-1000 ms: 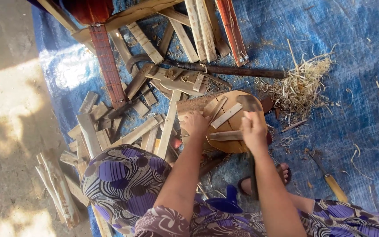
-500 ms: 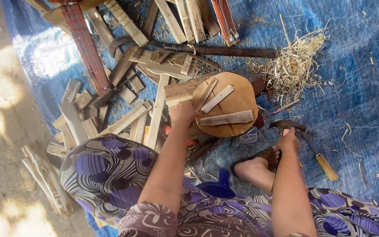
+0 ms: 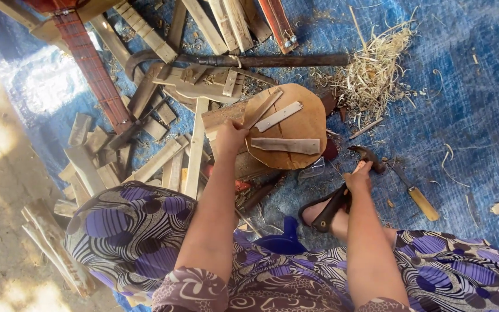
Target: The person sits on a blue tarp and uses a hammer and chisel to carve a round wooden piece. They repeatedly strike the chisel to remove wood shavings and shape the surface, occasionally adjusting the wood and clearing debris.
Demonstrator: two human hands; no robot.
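Note:
A round wooden board (image 3: 304, 124) lies on a stack of wood, with three pale wooden strips (image 3: 286, 145) across its top. My left hand (image 3: 229, 136) grips the board's left edge, its fingers by the end of the upper strip. My right hand (image 3: 358, 178) is lower right of the board, closed round the handle of a hammer (image 3: 368, 156) whose dark head rests on the blue tarp (image 3: 469, 104). My sandalled foot (image 3: 324, 214) sits just under that hand.
A yellow-handled chisel (image 3: 417, 199) lies right of the hammer. Wood shavings (image 3: 376, 69) are heaped beyond the board. A long dark bar (image 3: 261, 60), a red slat (image 3: 90, 72) and several loose wooden slats (image 3: 145, 162) crowd the left and top. Bare ground (image 3: 1, 190) runs along the left.
My right hand left the board, moved down and to the right, and closed on the hammer by my foot. My left hand stayed at the board's left edge.

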